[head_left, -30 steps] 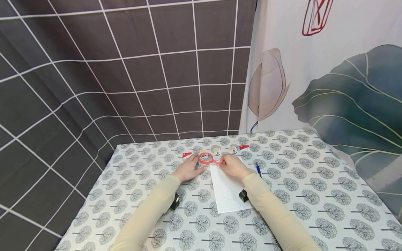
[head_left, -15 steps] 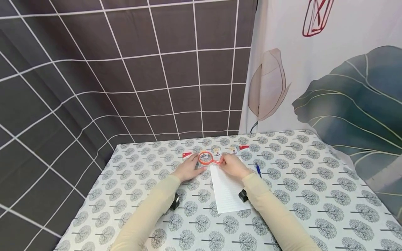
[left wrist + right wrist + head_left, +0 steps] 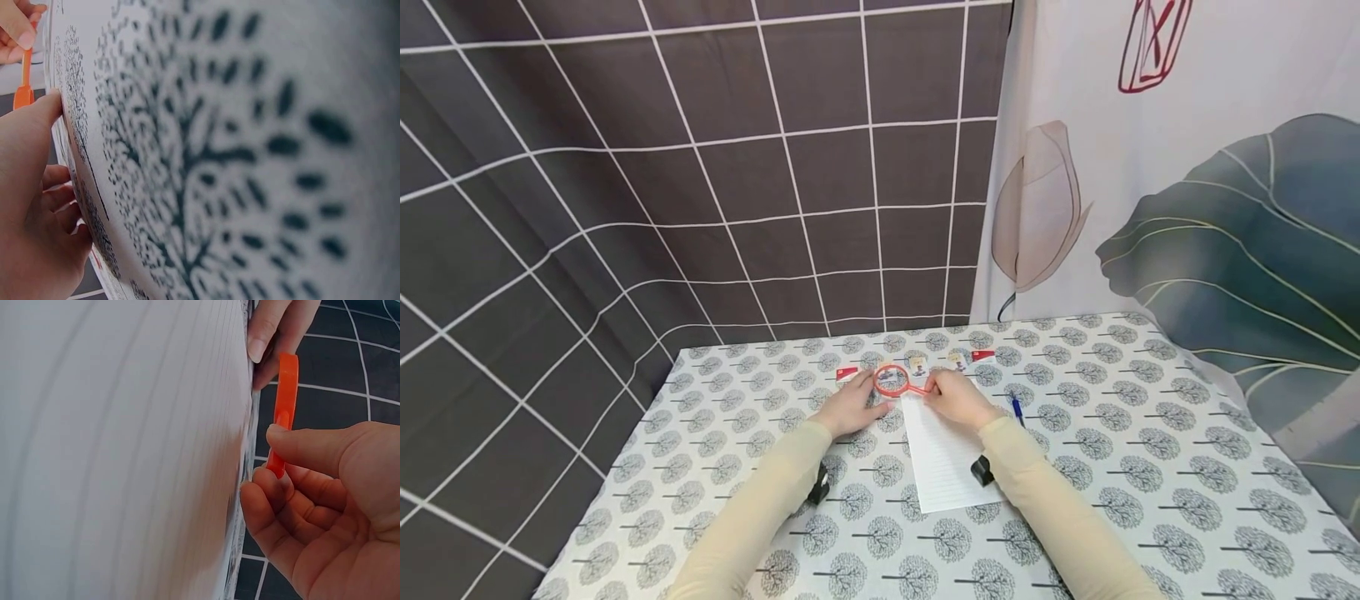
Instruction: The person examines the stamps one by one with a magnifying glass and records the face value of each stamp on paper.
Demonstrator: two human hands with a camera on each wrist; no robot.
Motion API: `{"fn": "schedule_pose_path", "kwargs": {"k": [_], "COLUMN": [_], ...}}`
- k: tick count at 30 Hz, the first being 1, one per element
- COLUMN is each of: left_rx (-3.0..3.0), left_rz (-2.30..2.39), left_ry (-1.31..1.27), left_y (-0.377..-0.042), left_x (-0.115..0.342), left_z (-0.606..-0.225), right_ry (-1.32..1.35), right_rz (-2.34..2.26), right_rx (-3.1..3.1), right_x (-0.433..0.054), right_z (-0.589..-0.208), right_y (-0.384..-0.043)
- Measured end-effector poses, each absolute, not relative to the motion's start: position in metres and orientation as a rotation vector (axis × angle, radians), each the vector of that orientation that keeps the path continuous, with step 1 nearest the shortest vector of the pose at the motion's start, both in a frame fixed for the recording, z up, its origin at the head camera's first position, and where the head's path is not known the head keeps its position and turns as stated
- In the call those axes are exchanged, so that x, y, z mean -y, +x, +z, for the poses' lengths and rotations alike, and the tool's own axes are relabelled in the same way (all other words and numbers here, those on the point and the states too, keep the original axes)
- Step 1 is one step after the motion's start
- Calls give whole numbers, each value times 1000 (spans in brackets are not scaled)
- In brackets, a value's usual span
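My right hand (image 3: pixel 957 398) pinches the handle of an orange-red magnifying glass (image 3: pixel 892 381) between thumb and fingers. In the right wrist view the magnifying glass (image 3: pixel 287 390) appears edge-on, raised off the table. Just to the left, my left hand (image 3: pixel 848 407) rests on the patterned cloth with thumb spread, its fingers by the lens rim. The left wrist view shows this hand (image 3: pixel 31 200) holding nothing visible. Behind the lens lies a small picture card, partly covered. Two similar picture cards, a middle one (image 3: pixel 919 365) and a right one (image 3: pixel 957 362), lie beside it.
A sheet of lined paper (image 3: pixel 951 471) lies under and before my right hand. To its right is a blue pen (image 3: pixel 1017 406). Red-and-white cards, one left (image 3: pixel 847 372) and one right (image 3: pixel 982 356), flank the picture cards. Curtains hang behind the tree-patterned tablecloth (image 3: pixel 737 467).
Both hands and the magnifying glass stay in nearly the same place. Only the head view shifts very slightly.
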State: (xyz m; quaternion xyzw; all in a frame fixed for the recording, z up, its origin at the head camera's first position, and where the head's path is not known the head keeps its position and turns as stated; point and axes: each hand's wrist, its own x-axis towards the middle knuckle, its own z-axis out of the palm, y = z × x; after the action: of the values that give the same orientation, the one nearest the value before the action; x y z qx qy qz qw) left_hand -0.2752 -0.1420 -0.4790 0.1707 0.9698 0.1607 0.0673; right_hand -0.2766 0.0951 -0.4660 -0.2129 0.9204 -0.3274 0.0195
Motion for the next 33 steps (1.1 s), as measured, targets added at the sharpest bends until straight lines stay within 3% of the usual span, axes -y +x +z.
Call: {"fn": "schedule_pose_path", "kwargs": {"k": [33], "left_rx": [-2909], "left_rz": [478], "left_ry": [547], "left_y": [-275], "left_x": [143], "left_z": [-479], "right_ry": [-543], "right_rz": [-1110], "right_rx": [-3007], "right_x": [-200], "right_z": [-430], "right_y": [-270]}}
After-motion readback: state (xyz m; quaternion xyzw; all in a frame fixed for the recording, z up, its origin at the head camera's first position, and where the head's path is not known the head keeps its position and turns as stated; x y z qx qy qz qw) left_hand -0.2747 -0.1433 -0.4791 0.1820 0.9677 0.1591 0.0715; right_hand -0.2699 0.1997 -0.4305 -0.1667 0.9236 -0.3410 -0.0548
